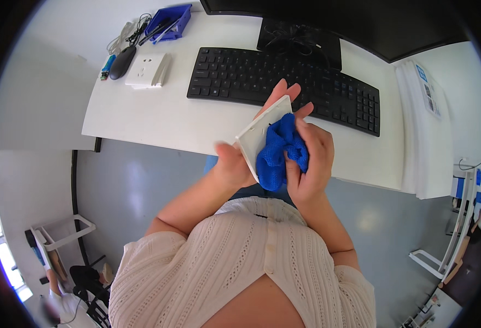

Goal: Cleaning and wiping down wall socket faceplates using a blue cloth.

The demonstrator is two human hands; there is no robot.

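Note:
A white square plate with a thin raised rim stands tilted in front of me, just off the desk's near edge. My left hand holds it from behind, with the thumb at its left edge and the fingertips showing past its top. Bunched in my right hand is a blue cloth, pressed against the plate's inner face. The cloth hides the plate's lower right part. Most of my left palm is hidden behind the plate.
On the white desk lie a black keyboard, a stack of white socket plates, a black mouse and a blue bin with pens. A monitor stands behind. White sheets are stacked at the right.

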